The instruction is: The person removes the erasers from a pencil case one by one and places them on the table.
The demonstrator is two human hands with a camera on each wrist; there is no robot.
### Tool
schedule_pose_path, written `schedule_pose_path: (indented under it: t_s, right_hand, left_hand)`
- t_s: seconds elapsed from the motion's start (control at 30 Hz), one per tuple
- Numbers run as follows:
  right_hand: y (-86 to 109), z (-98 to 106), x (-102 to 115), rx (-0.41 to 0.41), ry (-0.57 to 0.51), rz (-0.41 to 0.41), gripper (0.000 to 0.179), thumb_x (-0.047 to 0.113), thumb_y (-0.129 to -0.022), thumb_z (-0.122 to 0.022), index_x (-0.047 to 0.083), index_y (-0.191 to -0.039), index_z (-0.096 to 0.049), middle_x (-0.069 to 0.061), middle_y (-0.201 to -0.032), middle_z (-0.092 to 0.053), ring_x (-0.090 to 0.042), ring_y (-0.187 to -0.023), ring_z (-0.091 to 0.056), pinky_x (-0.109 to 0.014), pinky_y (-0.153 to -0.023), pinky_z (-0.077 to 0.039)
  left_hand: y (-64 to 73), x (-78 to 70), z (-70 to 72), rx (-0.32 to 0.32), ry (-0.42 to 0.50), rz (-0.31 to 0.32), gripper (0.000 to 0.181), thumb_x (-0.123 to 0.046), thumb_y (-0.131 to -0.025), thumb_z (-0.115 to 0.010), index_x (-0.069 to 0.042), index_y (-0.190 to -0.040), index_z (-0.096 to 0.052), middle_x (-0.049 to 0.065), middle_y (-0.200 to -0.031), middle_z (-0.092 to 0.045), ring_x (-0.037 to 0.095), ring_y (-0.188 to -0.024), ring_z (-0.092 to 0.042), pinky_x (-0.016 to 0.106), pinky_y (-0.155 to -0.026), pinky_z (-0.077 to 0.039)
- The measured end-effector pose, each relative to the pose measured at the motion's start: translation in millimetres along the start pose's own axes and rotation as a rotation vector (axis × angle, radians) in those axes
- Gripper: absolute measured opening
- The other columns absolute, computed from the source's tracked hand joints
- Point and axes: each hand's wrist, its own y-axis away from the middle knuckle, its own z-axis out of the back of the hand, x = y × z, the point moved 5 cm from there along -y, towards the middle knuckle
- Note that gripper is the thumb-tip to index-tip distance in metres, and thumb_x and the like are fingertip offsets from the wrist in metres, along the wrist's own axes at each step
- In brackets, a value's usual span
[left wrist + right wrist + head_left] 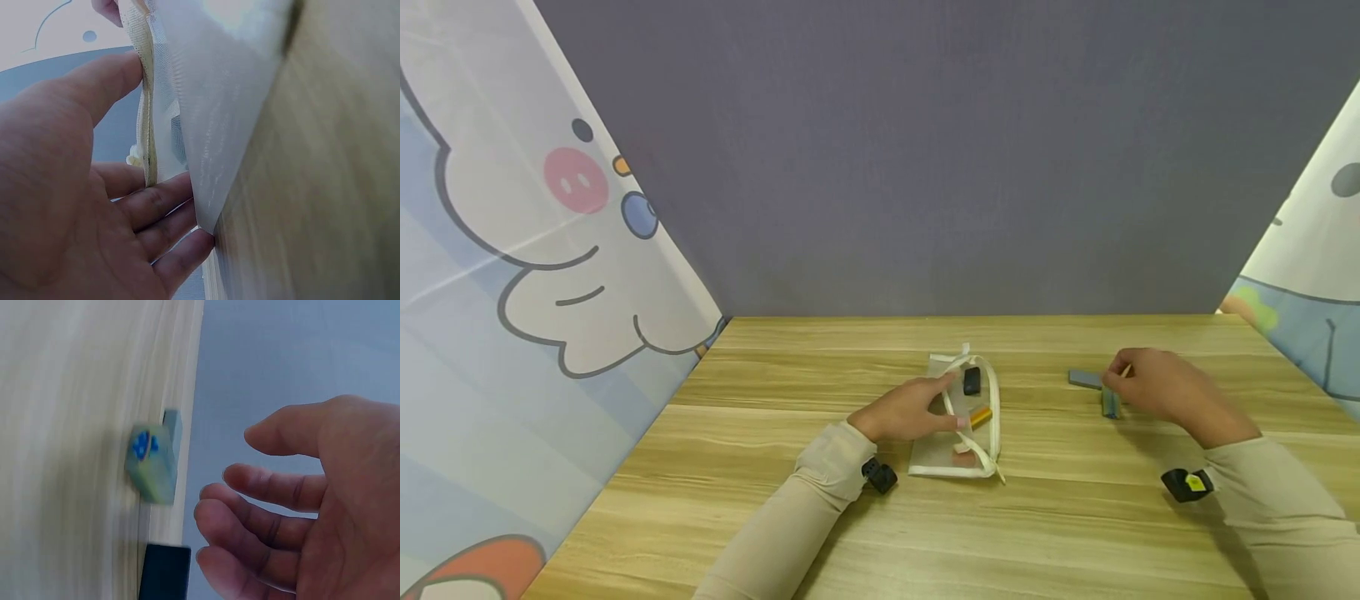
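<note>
A pale see-through zippered pouch (932,461) lies on the table with its zipper edge spread. My left hand (913,408) holds it by the opening; in the left wrist view, the thumb (119,78) lies against the zipper tape and other fingers touch the mesh. Inside the pouch show a small black item (972,381), an orange item (981,417) and a pinkish piece (964,455). My right hand (1165,387) hovers by a small green-blue block (1109,403). The right wrist view shows its fingers loosely bent, apart from the block (150,464) and holding nothing.
A flat grey block (1084,379) lies just left of the green-blue one. In the right wrist view a black rectangular item (164,572) appears nearby. A grey panel (925,167) stands along the wooden table's (760,358) back edge, with cartoon-printed cloth (482,350) at the sides.
</note>
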Motion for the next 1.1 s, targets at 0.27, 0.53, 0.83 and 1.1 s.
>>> schedule_pose_path:
  t_s: [0.27,0.53,0.83,1.1]
  right_hand:
    - [-1.6,-12.5,18.4,0.013,-0.046,0.045,0.024,0.026,-0.102,-0.057,0.005,-0.098,-0.068,0.001,-0.082,-0.067,-0.011,-0.063,-0.055,-0.034,-0.057,-0.045]
    - [-2.9,-21.2,36.9,-0.007,-0.068,0.084,0.023,0.028,-0.101,-0.060,0.007,-0.099,-0.068,0.001,-0.084,-0.066,-0.012,-0.068,-0.056,-0.037,-0.061,-0.047]
    - [-4.6,-30.8,49.6,0.027,-0.074,0.061,0.021,0.028,-0.100,-0.059,0.010,-0.101,-0.069,-0.001,-0.089,-0.068,-0.012,-0.070,-0.058,-0.040,-0.064,-0.050]
    - [-4.3,-38.0,57.3,0.036,-0.100,0.099,0.015,0.025,-0.100,-0.061,0.012,-0.099,-0.068,0.003,-0.082,-0.065,-0.011,-0.064,-0.056,-0.034,-0.058,-0.046]
  left_hand:
    - [-1.9,0.1,-1.1,0.003,0.012,0.027,0.093,-0.056,-0.094,-0.065,-0.009,-0.161,-0.021,0.007,-0.154,-0.043,0.014,-0.137,-0.043,0.031,-0.109,-0.038]
    - [-2.5,-2.7,-1.9,0.001,0.013,0.017,0.092,-0.054,-0.094,-0.066,-0.008,-0.160,-0.022,0.006,-0.157,-0.038,0.015,-0.141,-0.037,0.030,-0.112,-0.034]
    - [-1.8,-7.3,-3.6,0.001,0.037,0.023,0.091,-0.056,-0.091,-0.068,-0.011,-0.159,-0.026,0.004,-0.158,-0.036,0.013,-0.142,-0.035,0.030,-0.114,-0.031]
    - [-1.8,-10.9,-3.9,0.007,0.007,0.010,0.090,-0.056,-0.091,-0.068,-0.011,-0.159,-0.029,0.006,-0.155,-0.041,0.014,-0.140,-0.038,0.029,-0.112,-0.034]
